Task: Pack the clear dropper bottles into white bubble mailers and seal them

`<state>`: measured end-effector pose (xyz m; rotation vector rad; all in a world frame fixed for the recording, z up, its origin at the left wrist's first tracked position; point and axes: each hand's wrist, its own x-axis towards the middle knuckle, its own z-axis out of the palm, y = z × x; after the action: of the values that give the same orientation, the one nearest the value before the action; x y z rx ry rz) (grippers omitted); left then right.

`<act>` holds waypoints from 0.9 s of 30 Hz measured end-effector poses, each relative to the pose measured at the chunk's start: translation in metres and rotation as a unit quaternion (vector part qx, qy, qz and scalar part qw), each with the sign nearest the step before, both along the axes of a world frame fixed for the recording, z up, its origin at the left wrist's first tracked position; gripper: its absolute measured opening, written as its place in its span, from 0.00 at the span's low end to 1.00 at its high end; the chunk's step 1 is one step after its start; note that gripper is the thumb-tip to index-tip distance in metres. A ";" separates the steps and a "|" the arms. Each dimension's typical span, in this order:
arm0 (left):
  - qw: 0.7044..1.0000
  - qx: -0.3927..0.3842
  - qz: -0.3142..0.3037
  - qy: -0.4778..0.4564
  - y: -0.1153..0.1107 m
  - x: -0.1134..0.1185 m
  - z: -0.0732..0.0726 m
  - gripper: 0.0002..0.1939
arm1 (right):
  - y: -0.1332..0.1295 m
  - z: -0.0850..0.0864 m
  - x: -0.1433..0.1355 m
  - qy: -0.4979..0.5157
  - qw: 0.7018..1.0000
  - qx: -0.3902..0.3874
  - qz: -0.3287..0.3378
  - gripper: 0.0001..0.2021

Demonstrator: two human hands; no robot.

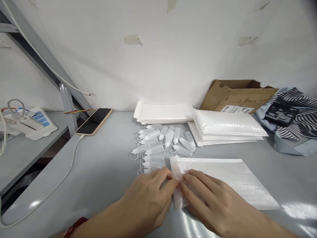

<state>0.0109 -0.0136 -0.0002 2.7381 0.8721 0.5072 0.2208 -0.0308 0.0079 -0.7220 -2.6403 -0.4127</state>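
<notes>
A white padded envelope (pixel 230 178) lies flat on the grey table, its flap end (pixel 176 165) toward the left. My left hand (pixel 151 195) pinches the flap edge between thumb and forefinger. On the envelope beside the flap, my right hand (pixel 210 198) has its fingers bent and pressed together at the fold, the tips meeting close to the left thumb. What lies under the right fingers is hidden. Several small translucent squeeze bottles (pixel 154 150) with thin tethered caps lie loosely just beyond my left hand.
A stack of flat white envelopes (pixel 165 112) lies against the wall, with bulging padded envelopes (pixel 228 124) piled to its right. Behind them stands a cardboard box (pixel 237 96). Striped cloth (pixel 297 115) is at far right. A phone (pixel 94 121) with a white cable (pixel 66 175) lies left.
</notes>
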 end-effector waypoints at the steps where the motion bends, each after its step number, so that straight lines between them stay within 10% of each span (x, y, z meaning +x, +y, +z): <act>1: 1.000 0.003 0.003 -0.010 0.000 0.000 0.001 0.13 | 0.000 0.002 0.001 0.002 1.000 0.014 0.004 0.14; 11: 0.958 0.251 -0.067 -0.121 0.008 0.002 0.001 0.12 | -0.004 0.007 0.008 0.113 0.993 0.024 -0.008 0.18; 19: 0.945 0.296 -0.086 -0.113 0.002 0.009 0.004 0.15 | -0.013 0.012 0.000 0.121 0.990 0.072 0.001 0.11; 27: 0.951 0.277 -0.067 -0.123 0.000 0.011 -0.008 0.14 | -0.027 -0.020 0.011 0.184 0.979 0.090 0.000 0.12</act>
<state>0.0221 -0.0133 -0.0077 3.0862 0.5330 1.1902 0.2319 -0.0582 -0.0123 -0.6671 -2.2244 -0.4626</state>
